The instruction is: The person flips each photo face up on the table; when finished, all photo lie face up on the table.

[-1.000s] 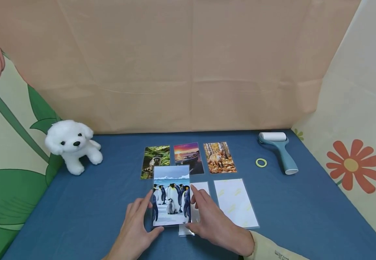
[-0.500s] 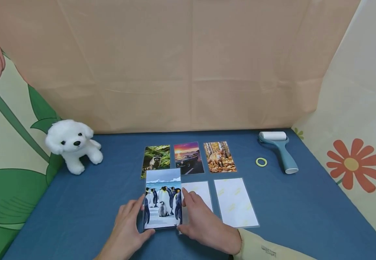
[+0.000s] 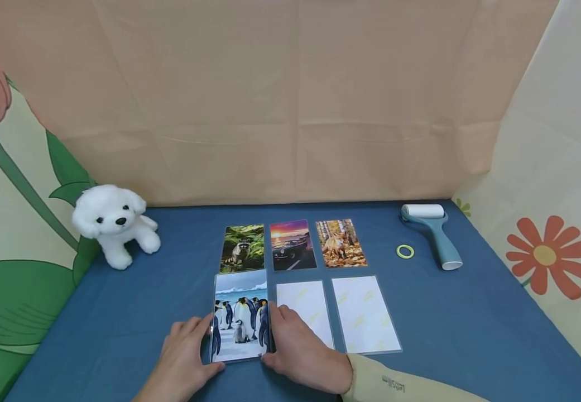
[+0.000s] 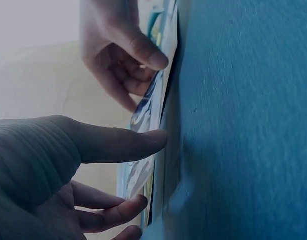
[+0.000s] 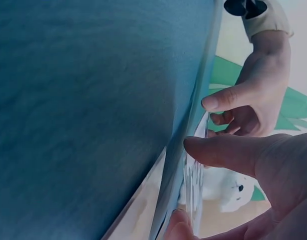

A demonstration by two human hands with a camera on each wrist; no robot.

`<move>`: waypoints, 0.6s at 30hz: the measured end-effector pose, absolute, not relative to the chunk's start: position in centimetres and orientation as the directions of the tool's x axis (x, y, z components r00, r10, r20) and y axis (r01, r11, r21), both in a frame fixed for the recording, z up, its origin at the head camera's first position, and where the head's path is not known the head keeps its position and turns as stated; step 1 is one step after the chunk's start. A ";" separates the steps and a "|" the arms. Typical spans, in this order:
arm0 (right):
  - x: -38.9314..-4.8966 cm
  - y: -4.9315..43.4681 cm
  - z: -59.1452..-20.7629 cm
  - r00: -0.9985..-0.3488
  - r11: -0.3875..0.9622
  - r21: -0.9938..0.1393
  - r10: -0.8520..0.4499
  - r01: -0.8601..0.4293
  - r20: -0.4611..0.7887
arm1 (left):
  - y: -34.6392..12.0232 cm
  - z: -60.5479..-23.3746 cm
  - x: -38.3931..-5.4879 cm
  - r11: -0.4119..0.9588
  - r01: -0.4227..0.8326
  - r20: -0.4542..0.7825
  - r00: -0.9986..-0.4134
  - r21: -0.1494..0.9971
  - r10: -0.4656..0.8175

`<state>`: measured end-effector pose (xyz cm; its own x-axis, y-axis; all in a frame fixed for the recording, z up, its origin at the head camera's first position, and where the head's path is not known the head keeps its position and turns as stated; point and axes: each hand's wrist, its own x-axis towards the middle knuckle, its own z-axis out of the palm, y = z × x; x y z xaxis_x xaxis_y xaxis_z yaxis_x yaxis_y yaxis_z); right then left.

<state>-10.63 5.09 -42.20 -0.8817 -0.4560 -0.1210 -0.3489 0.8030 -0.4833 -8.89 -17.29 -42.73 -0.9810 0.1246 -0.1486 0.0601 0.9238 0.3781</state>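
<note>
At lower centre, your left hand pinches the left side of the penguin picture, thumb and fingers partly spread, while your right hand grips its right side likewise. Beside it, right of centre, lie two white cards. Beyond, mid-frame, three picture cards form a row; the plush dog sits left, the roller lies right.

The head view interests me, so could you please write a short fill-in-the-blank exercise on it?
1. The penguin picture is ____ the left hand and the right hand.
2. The fur of the toy dog is ____.
3. By position, the car picture is the ____ one in the far row.
4. The ring lies to the ____ of the roller.
Missing words: between; white; middle; left.
</note>
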 end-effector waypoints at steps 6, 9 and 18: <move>-10.4 4.8 -42.3 -0.882 0.838 -0.380 -0.460 -0.391 -0.106 | -17.9 -42.8 -9.2 0.935 0.061 -0.202 -0.969 0.349 0.138; -10.4 4.7 -42.4 -0.879 0.848 -0.317 -0.470 -0.424 -0.082 | -18.0 -42.9 -9.4 0.940 0.049 -0.237 -0.962 0.338 0.136; -10.5 4.7 -42.6 -0.861 0.850 -0.223 -0.503 -0.478 -0.072 | -18.2 -43.3 -9.3 0.940 0.046 -0.265 -0.954 0.337 0.142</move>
<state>-10.54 4.67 -42.63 -0.8612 -0.5030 -0.0724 -0.4775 0.8498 -0.2231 -9.29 -18.20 -43.27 -0.9537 0.1418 -0.2654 0.0461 0.9404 0.3369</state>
